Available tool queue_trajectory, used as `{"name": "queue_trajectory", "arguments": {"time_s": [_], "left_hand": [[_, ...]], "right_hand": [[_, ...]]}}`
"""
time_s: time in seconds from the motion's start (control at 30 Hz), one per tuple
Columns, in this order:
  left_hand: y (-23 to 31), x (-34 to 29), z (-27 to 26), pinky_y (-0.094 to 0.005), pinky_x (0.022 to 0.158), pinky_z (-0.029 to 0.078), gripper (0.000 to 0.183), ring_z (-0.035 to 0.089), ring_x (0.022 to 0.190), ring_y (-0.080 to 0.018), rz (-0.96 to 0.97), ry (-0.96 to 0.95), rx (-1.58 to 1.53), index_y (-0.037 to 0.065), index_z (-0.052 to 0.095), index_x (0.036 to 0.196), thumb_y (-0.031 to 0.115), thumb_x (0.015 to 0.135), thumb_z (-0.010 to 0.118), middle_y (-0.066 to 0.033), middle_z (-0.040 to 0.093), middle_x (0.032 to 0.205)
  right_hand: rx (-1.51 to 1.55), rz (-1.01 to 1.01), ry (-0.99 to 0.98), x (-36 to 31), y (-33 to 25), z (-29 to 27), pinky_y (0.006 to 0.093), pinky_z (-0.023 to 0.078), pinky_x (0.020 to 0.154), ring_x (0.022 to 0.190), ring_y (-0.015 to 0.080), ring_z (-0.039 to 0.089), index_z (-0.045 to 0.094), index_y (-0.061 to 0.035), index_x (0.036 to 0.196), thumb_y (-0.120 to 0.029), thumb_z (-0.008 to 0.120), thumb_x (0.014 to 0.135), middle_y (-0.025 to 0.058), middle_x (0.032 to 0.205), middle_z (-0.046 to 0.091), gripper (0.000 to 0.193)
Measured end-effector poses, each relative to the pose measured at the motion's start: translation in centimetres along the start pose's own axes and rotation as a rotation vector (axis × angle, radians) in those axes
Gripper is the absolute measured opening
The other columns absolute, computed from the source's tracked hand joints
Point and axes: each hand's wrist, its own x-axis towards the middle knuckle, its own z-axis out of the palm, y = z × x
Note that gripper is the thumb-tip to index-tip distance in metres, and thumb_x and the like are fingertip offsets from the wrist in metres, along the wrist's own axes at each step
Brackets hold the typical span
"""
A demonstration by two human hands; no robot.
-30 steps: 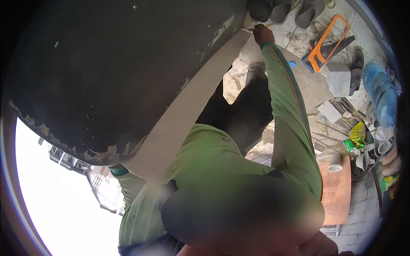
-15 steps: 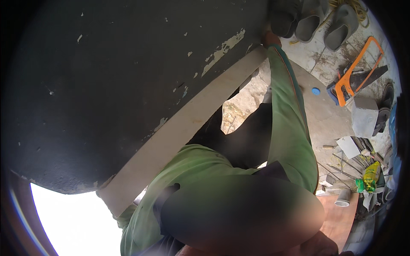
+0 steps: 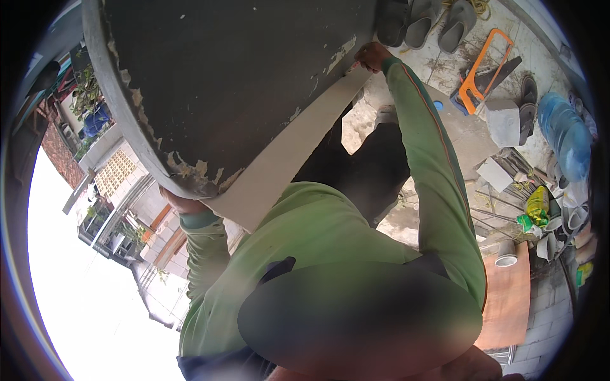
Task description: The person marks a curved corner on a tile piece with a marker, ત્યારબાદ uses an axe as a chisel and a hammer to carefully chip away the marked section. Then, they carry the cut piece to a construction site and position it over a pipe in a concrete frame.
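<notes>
Overhead: a large dark round slab (image 3: 235, 82) with chipped grey edges fills the upper left of the view, held up by the person in the green long sleeves.
Strip: a long pale flat board (image 3: 292, 152) lies against the slab's lower edge, its long axis running from lower left to upper right.
Right hand: the right hand (image 3: 372, 56) sits at the board's upper right end, fingers curled and pinching that end against the slab.
Left hand: the left hand (image 3: 184, 203) is tucked under the slab's rim by the board's lower left end; only part of it shows, so whether it is spread or clenched cannot be told.
Key relation: the board spans between both hands, each hand at one end; the right arm is stretched far out, the left bent close in.
Floor below: an orange hacksaw (image 3: 486, 70), grey sandals (image 3: 422, 22), a concrete block (image 3: 505, 120) and a blue water jug (image 3: 565, 133) lie well apart from the hands.
</notes>
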Motion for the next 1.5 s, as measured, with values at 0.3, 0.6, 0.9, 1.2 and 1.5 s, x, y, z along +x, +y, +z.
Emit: {"name": "queue_trajectory", "arguments": {"time_s": [0.3,0.6,0.9,1.2,1.5], "left_hand": [[5.8,1.0,5.1,-0.0423,0.092,0.050,0.058,0.061,0.111,-0.0341,0.397,-0.085,0.284,-0.005,0.053,0.125,0.024,0.078,0.072,-0.0213,0.060,0.122],[5.2,0.9,7.5,-0.0403,0.084,0.058,0.040,0.064,0.105,-0.0279,-0.408,0.022,-0.459,0.000,0.048,0.127,0.025,0.097,0.042,-0.0162,0.061,0.123],[4.9,0.6,6.4,-0.0396,0.088,0.053,0.058,0.062,0.108,-0.0298,0.079,-0.052,0.181,-0.002,0.050,0.127,0.016,0.077,0.072,-0.0171,0.059,0.123],[6.0,0.3,5.9,-0.0370,0.092,0.050,0.061,0.059,0.111,-0.0293,-0.111,-0.100,-0.116,-0.007,0.044,0.132,0.020,0.083,0.070,-0.0198,0.056,0.126],[4.8,0.0,5.4,-0.0368,0.095,0.047,0.069,0.058,0.112,-0.0285,0.076,-0.188,-0.043,-0.007,0.039,0.136,0.019,0.081,0.073,-0.0183,0.054,0.127]], "right_hand": [[0.021,-0.102,0.027,-16.8,-14.3,4.1,0.0284,0.042,0.042,0.049,0.0129,0.055,0.064,0.0017,0.093,-0.019,0.060,0.086,0.0048,0.062,0.058,0.022],[0.078,-0.209,-0.079,-31.6,-26.9,8.4,0.0231,0.036,0.041,0.045,0.0071,0.048,0.063,-0.0001,0.097,-0.020,0.062,0.091,0.0015,0.059,0.054,0.021],[0.109,-0.409,0.109,-35.0,-27.5,5.8,0.0204,0.034,0.046,0.051,0.0029,0.045,0.061,-0.0027,0.098,-0.019,0.059,0.092,-0.0008,0.063,0.054,0.017],[-0.373,-0.091,0.541,-20.0,-14.1,4.8,0.0397,0.053,0.072,0.077,0.0283,0.069,0.069,-0.0080,0.095,-0.027,0.065,0.081,0.0128,0.082,0.069,0.024],[-0.431,-0.178,0.360,-10.2,-6.3,6.3,0.0286,0.052,0.056,0.062,0.0157,0.067,0.067,-0.0033,0.100,-0.012,0.064,0.084,0.0072,0.074,0.068,0.019]]}}
